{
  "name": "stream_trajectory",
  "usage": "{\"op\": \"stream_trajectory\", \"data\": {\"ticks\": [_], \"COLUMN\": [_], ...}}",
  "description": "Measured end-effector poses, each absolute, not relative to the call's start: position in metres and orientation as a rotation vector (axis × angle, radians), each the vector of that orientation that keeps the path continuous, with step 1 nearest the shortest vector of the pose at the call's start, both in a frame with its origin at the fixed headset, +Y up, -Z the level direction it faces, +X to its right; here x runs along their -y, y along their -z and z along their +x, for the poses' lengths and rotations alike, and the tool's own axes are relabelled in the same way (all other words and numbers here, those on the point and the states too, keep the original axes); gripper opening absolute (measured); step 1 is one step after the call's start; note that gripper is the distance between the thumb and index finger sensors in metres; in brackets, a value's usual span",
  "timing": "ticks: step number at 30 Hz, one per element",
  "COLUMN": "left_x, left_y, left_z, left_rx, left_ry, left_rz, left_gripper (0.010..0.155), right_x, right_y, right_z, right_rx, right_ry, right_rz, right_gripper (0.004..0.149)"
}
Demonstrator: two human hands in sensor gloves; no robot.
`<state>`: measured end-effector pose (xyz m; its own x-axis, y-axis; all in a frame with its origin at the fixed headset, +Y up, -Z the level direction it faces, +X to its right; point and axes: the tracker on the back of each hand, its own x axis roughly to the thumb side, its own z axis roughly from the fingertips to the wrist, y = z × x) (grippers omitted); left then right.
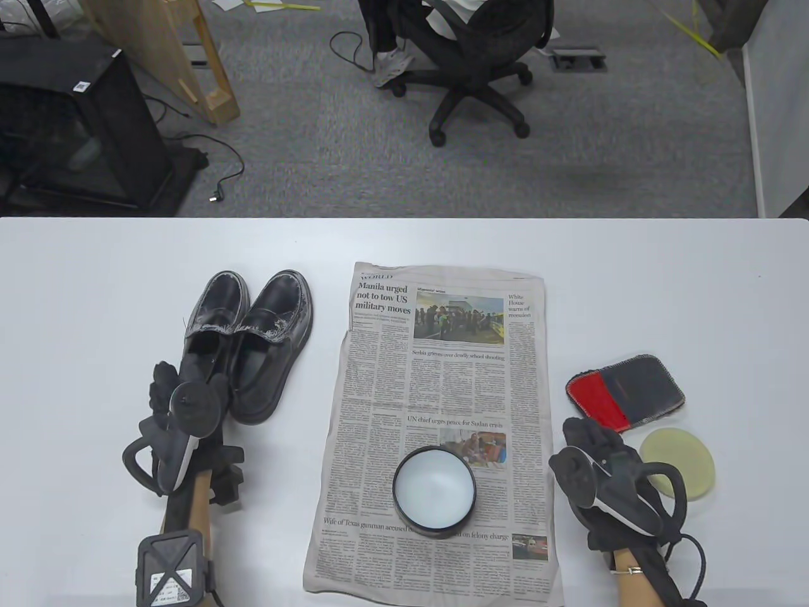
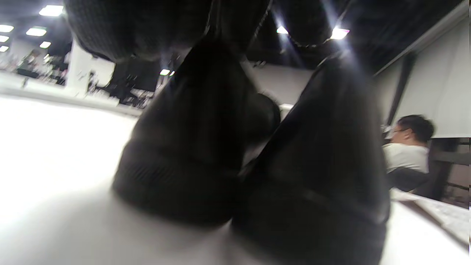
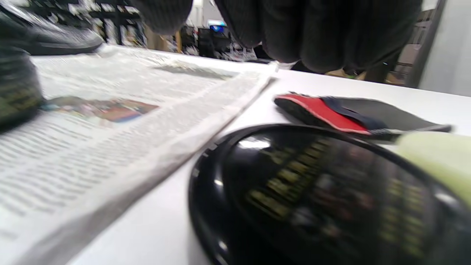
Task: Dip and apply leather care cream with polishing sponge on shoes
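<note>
Two worn black leather shoes stand side by side at the left, the left shoe and the right shoe. My left hand is at the heel of the left shoe; its tracker hides the grip. The left wrist view shows both heels, left and right, close under my fingers. The open jar of pale cream sits on the newspaper. The round yellow sponge lies at the right. My right hand hovers empty over the jar's black lid, fingers above it.
A red and black polishing cloth lies behind the sponge, and shows in the right wrist view. The jar and the sponge flank the lid there. The table's far edge lies beyond the newspaper.
</note>
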<state>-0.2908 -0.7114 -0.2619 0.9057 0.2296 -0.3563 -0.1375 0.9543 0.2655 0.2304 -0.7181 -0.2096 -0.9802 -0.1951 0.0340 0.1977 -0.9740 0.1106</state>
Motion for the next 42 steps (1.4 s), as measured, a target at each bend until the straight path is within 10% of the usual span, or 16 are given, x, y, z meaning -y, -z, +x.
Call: {"op": "stream_trajectory", "data": {"ticks": [5,13,31,42], "left_x": [0.687,0.738,0.782,0.787], "left_y": [0.245,0.230,0.222,0.223], "left_z": [-0.237,-0.129,-0.102,-0.105], "left_rx": [-0.049,0.666,0.698,0.664], "left_ry": [-0.348,-0.395,-0.123,-0.162], "left_rz": [0.302,-0.291,-0.479,-0.502], "left_gripper": [0.078,0.113,0.117,0.109], "right_x": [0.729,0.745,0.767,0.726], "right_y": [0.215,0.222,0.228,0.216], "right_z": [0.239,0.252,0.247,0.231], "right_rx": [0.377,0.574,0.743,0.372], "right_ry": [2.854,2.929,2.886,3.047], "right_rz": [0.082,0.087,0.002,-0.186], "right_gripper": [0.081,0.089,0.119,0.121]}}
